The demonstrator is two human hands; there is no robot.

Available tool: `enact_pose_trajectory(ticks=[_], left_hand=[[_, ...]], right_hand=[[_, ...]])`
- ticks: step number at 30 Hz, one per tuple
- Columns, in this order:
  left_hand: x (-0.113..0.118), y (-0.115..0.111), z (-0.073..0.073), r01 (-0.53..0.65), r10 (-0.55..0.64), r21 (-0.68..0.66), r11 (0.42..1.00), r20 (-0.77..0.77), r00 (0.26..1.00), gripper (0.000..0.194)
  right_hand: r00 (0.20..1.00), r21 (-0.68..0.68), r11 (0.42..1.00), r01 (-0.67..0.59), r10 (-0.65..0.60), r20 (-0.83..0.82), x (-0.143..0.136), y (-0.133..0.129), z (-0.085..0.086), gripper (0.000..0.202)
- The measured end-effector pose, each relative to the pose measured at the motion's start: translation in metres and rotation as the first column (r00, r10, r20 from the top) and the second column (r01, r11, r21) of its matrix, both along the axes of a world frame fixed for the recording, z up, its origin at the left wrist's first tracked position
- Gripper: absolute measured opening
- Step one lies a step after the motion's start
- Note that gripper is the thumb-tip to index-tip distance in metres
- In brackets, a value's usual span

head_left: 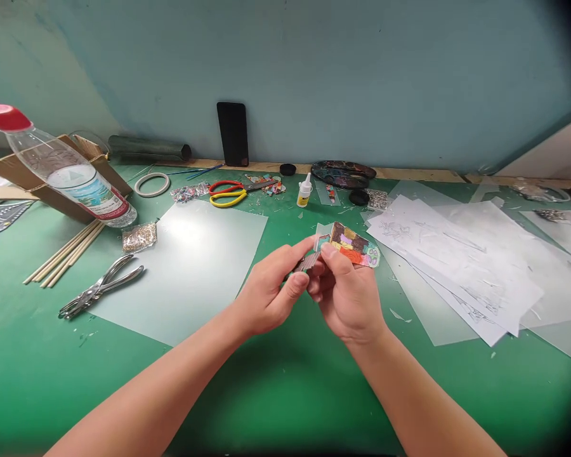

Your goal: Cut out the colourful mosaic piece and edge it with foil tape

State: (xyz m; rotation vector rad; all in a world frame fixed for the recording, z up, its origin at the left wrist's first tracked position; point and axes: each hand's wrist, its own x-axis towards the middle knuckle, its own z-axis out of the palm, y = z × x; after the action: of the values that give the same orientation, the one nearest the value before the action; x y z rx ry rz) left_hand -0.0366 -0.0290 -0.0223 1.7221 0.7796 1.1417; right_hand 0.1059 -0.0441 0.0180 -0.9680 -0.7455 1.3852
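Observation:
Near the middle of the table, my right hand (354,301) pinches a flat painted cutout (349,246) between thumb and fingers. Patches of brown, yellow, purple and orange cover it, with a pale green end at the right. My left hand (273,285) is closed on a small dark striped piece (308,261), close to the cutout's left end. Its index fingertip reaches the clear edge there. Whether the striped piece and the cutout are joined cannot be made out, since fingers hide where they meet.
Beyond my hands stand a glue bottle (304,192), scissors (228,193) and a phone (233,134) against the wall. On the left are a hole punch (99,289), wooden sticks (64,255) and a leaning plastic bottle (83,184). Sketched papers (457,254) lie right, over clear sheets.

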Motion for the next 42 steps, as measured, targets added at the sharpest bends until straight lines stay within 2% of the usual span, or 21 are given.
enact_pose_trajectory(ticks=[3, 12, 20, 26, 34, 42], left_hand=[[0.003, 0.001, -0.009, 0.094, -0.09, 0.125, 0.988, -0.033, 0.995, 0.058], [0.008, 0.001, -0.013, 0.018, -0.02, 0.191, 0.981, 0.011, 1.0, 0.055], [0.009, 0.001, -0.014, 0.028, -0.042, 0.267, 0.963, 0.045, 0.998, 0.05], [0.01, 0.001, -0.013, 0.016, -0.022, 0.228, 0.973, 0.021, 1.0, 0.051], [0.015, 0.004, -0.011, -0.051, 0.015, 0.41, 0.911, 0.089, 0.996, 0.049], [0.018, 0.003, -0.012, -0.036, -0.016, 0.404, 0.914, 0.123, 0.992, 0.048]], right_hand=[[1.0, 0.039, 0.999, 0.011, -0.011, -0.012, -0.003, -0.003, -0.001, 0.04], [0.996, 0.095, 0.995, 0.03, -0.037, 0.079, -0.004, -0.006, -0.005, 0.043], [0.997, 0.092, 0.995, 0.038, -0.044, 0.058, -0.004, -0.006, -0.006, 0.043], [0.997, 0.073, 0.996, 0.053, -0.057, 0.049, -0.004, -0.007, -0.005, 0.044], [0.996, 0.127, 0.988, 0.088, -0.089, 0.002, -0.005, -0.007, -0.01, 0.046], [0.991, 0.193, 0.977, 0.092, -0.11, 0.08, -0.003, -0.01, -0.017, 0.046]])
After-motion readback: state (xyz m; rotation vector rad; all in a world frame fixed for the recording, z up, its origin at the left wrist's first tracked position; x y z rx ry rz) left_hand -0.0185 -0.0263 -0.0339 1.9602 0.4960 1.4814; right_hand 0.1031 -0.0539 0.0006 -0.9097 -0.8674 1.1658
